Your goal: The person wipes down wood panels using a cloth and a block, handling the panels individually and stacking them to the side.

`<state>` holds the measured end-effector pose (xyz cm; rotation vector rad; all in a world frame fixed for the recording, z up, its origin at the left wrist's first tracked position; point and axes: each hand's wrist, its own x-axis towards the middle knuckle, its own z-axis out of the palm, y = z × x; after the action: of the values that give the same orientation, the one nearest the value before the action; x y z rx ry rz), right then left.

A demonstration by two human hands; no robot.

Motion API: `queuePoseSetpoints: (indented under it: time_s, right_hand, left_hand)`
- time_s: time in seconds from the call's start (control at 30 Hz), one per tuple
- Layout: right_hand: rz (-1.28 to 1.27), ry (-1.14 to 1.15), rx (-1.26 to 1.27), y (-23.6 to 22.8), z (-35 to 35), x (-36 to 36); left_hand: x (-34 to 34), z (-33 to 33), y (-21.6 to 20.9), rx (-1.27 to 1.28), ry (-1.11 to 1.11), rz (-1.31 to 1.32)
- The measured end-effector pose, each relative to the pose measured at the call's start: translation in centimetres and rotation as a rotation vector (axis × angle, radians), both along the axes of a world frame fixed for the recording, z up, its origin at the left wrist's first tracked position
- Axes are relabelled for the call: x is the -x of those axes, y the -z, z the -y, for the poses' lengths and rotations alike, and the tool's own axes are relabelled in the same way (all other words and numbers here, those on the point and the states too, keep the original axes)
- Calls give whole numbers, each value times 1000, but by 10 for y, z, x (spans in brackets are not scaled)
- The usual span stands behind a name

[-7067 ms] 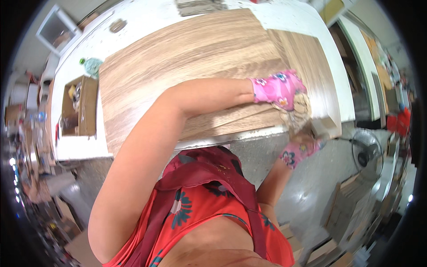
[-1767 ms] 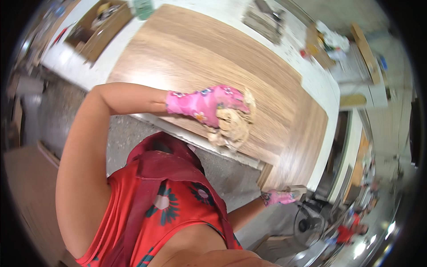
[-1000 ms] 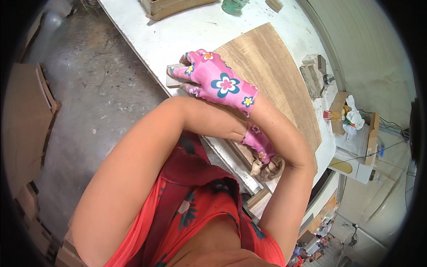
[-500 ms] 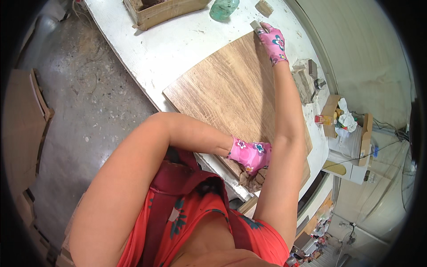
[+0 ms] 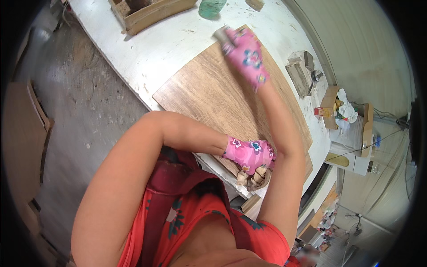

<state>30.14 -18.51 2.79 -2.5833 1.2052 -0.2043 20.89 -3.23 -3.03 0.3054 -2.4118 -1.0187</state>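
A wood-grain panel [image 5: 200,89] lies flat on the white worktable, one curved edge at its far side. My right hand [image 5: 248,55], in a pink flowered glove, is over the panel's far end. Its fingers are closed round a small greyish block [image 5: 221,34], blurred by motion. By the panel's near edge, my left hand [image 5: 251,154] wears a matching glove. It is closed on a crumpled brown rag [image 5: 259,179], which bunches out below the fingers. My right forearm passes close beside the left fingertips and partly hides them.
A cardboard box [image 5: 153,15] and a greenish container [image 5: 211,8] stand on the worktable [image 5: 133,62] at the far side. Small blocks [image 5: 300,78] lie right of the panel. Farther right is an open carton [image 5: 368,129] of odds and ends. Concrete floor [image 5: 95,98] shows at left.
My right hand has swept left and nearer across the panel's far end with the block. The left hand stays near the same edge, and more of the rag shows. The view has shifted slightly.
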Motion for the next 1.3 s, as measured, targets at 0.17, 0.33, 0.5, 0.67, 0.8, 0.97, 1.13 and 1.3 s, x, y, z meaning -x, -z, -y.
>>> queuePoseSetpoints:
  time_s: [0.17,0.33,0.5,0.67,0.8,0.97,1.13,1.3]
  right_hand:
    - [-43,214,301,18,94,24]
    - [-41,208,287,25,92,38]
    - [-41,164,358,-7,30,145]
    - [-62,598,205,-2,-15,282]
    - [-204,903,231,11,-47,411]
    - [-295,1146,115,14,-81,538]
    - [384,1036,179,30,-77,522]
    - [294,1144,150,42,-82,490]
  left_hand:
    - [22,-8,30,31,63,-174]
    - [11,1,16,59,74,-168]
    - [7,5,-4,82,38,-98]
    - [8,6,-3,130,-15,-117]
    - [13,10,1,165,16,-155]
    - [16,12,-13,105,67,-151]
    - [20,13,-17,128,67,-179]
    - [19,11,-25,81,89,-99]
